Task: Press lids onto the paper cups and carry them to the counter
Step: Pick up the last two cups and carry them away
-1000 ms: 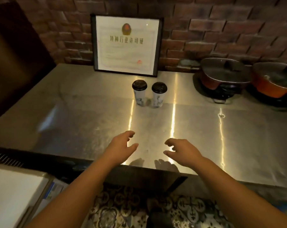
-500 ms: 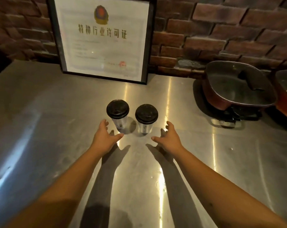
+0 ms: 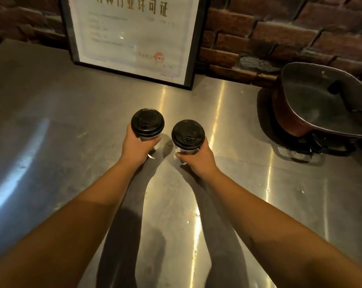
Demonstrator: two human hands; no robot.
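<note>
Two paper cups with black plastic lids stand side by side in the middle of the steel table (image 3: 57, 125). My left hand (image 3: 137, 146) is wrapped around the left cup (image 3: 147, 122), just under its lid. My right hand (image 3: 197, 159) grips the right cup (image 3: 188, 134) the same way. Both lids sit flat on the cups. The cup walls are mostly hidden by my fingers. Whether the cups still touch the table cannot be told.
A large framed certificate (image 3: 132, 38) leans against the brick wall right behind the cups. A dark red pan with a glass lid (image 3: 321, 104) sits on a burner at the right.
Both hands reached forward from the table's near edge and closed around the two cups. The camera moved closer to the table.
</note>
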